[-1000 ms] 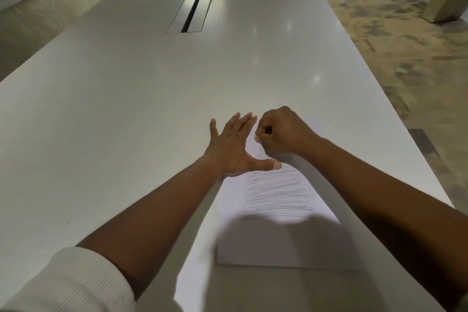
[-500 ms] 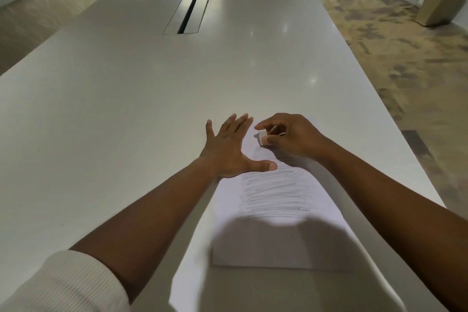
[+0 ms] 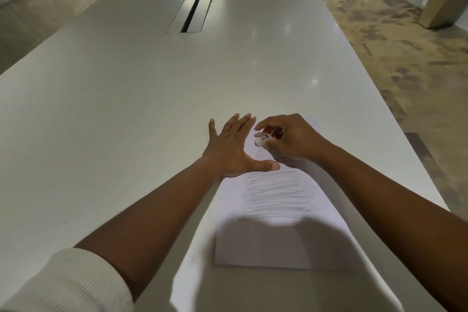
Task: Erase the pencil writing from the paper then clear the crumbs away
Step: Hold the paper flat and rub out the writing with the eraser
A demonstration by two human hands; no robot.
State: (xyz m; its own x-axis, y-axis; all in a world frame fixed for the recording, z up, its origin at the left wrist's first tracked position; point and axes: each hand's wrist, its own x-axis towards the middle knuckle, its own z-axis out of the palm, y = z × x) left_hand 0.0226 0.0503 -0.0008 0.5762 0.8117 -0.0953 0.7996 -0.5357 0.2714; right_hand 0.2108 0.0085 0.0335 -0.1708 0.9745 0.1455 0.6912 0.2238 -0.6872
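1. The table [image 3: 126, 114] is surfaced in a smooth, glossy white material on which ceiling lights are mirrored (which material cannot be told).
2. The paper [image 3: 278, 243] is seen as a thin, matt white sheet, marked with grey pencil lines [image 3: 277, 191].
3. The cable slot [image 3: 192, 9] is framed in brushed, satin metal.
4. The sleeve [image 3: 65, 284] is made of finely ribbed cream cloth.
5. The floor [image 3: 395, 40] is covered in a matt, mottled carpet.
6. The planter [image 3: 443, 5] is finished in dull beige.
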